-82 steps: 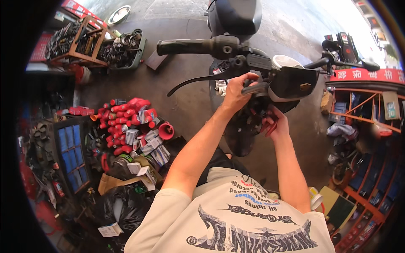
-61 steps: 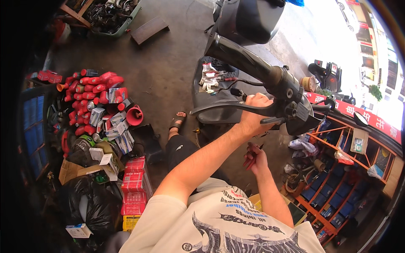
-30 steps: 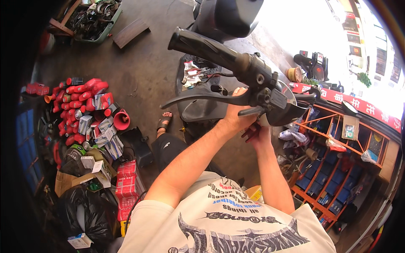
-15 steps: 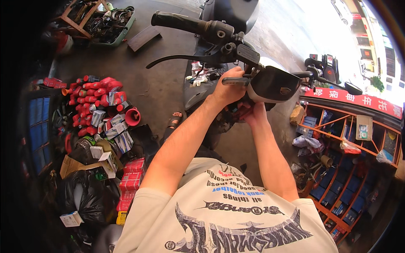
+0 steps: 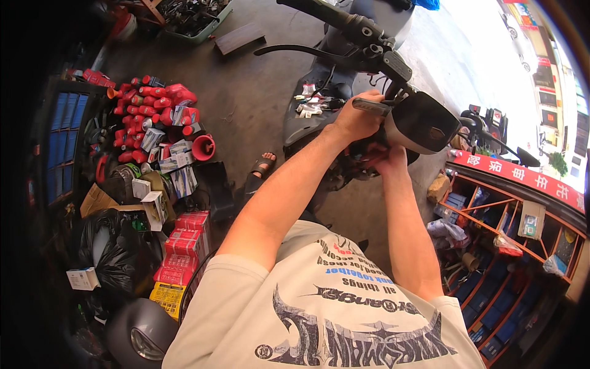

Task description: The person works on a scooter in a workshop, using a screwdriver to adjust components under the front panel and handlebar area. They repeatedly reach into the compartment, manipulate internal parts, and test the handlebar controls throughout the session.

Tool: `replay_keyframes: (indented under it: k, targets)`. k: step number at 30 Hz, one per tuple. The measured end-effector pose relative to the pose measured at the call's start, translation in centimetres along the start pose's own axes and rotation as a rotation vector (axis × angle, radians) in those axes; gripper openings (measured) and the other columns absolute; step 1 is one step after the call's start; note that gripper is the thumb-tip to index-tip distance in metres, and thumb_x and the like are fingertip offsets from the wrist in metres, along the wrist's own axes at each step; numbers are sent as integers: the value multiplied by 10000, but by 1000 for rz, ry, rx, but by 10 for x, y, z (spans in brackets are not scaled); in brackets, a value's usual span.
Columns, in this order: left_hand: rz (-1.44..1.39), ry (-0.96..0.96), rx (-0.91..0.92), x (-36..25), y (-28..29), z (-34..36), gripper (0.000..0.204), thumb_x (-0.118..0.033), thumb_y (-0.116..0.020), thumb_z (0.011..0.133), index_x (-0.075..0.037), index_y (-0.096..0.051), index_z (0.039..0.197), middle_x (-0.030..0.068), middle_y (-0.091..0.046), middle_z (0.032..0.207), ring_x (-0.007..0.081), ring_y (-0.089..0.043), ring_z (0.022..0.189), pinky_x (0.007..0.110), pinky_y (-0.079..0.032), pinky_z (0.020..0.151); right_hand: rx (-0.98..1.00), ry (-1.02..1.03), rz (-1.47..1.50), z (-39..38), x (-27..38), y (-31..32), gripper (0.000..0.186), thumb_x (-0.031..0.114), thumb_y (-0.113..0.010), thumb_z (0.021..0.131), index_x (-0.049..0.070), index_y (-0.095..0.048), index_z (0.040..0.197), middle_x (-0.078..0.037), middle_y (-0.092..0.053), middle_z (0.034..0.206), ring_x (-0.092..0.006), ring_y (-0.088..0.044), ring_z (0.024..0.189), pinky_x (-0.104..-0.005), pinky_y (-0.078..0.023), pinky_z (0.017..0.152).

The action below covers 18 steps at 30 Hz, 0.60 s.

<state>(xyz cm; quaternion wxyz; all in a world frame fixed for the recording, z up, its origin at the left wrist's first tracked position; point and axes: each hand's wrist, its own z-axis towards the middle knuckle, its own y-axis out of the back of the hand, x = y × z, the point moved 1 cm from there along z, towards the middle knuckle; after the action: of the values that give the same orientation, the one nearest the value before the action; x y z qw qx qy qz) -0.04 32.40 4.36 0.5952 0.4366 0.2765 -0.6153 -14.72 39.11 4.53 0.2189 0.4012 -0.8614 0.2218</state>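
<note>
A motor scooter's handlebar, with a black grip (image 5: 326, 13) and brake lever (image 5: 301, 49), stands before me. Below it is a rounded black-and-white front housing (image 5: 424, 123). My left hand (image 5: 361, 118) reaches in at the housing's left side, its fingers bent beside a grey oblong piece (image 5: 370, 106). From underneath, my right hand (image 5: 392, 160) reaches up against the housing, fingers curled in shadow among dark parts. What either hand grips is hidden. White connectors with wires (image 5: 311, 101) lie on the scooter's dark body, left of my left hand.
Red bottles (image 5: 138, 111), a red funnel (image 5: 203, 147) and small boxes are heaped at left. Red cartons (image 5: 184, 246) and a black plastic bag (image 5: 114, 243) sit nearer. An orange rack (image 5: 491, 215) of boxes stands at right. A flat block (image 5: 239, 38) lies on the floor.
My view has shifted, so the scooter and both hands appear further right. A dark rounded body has come into view at lower left. Both hands stay at the housing.
</note>
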Motion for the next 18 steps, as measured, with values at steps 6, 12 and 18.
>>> replay_keyframes:
  k: [6,12,18]
  targets:
    - [17,96,-149,4,-5,-5,227,37,-589,739,-41,-549,947,127,-588,922,325,-572,913,382,-496,780,-69,55,-15,6,1,0,342,388,-386,984,101,-559,1052,-104,-585,690,-326,-597,621,-636,-492,568]
    - [17,114,-156,-1,-3,-6,321,22,-604,746,-34,-555,1059,157,-604,1039,347,-594,1018,401,-507,852,-28,9,-27,17,2,11,361,425,-443,958,99,-577,1036,-85,-581,653,-311,-598,631,-589,-481,557]
    - [17,155,-133,5,-5,-7,261,11,-603,729,-71,-592,976,132,-612,1019,343,-613,960,402,-512,813,-48,54,-111,14,4,6,323,405,-464,951,117,-595,1017,-9,-516,589,-219,-569,589,-613,-489,618]
